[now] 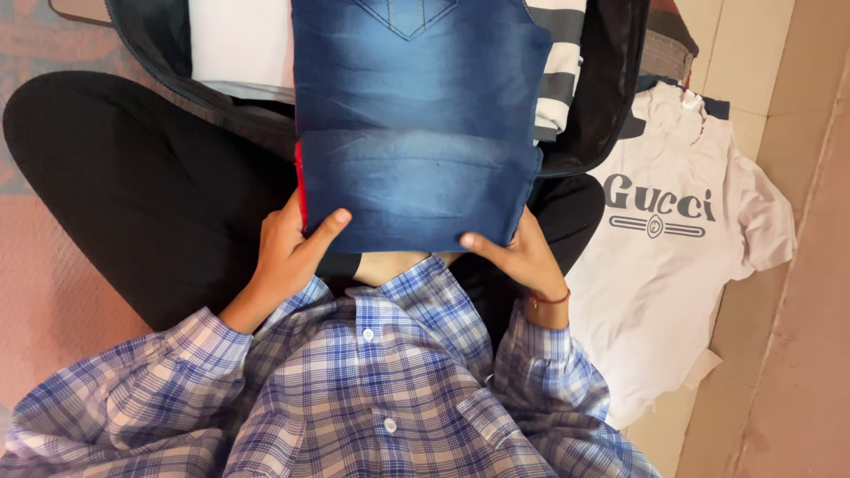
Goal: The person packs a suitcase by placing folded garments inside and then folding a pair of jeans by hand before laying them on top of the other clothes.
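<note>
Folded jeans held over an open suitcase

While the person sits cross-legged on the floor, both hands grip the near edge of the folded blue jeans. The left hand pinches its corner, thumb on top; the right hand does likewise. Beyond the hands lies a black suitcase; right of the right hand, a white T-shirt.

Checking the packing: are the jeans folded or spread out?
Folded. The jeans form a compact rectangle with a crease across the middle, both hands, left and right, gripping the near edge.
</note>
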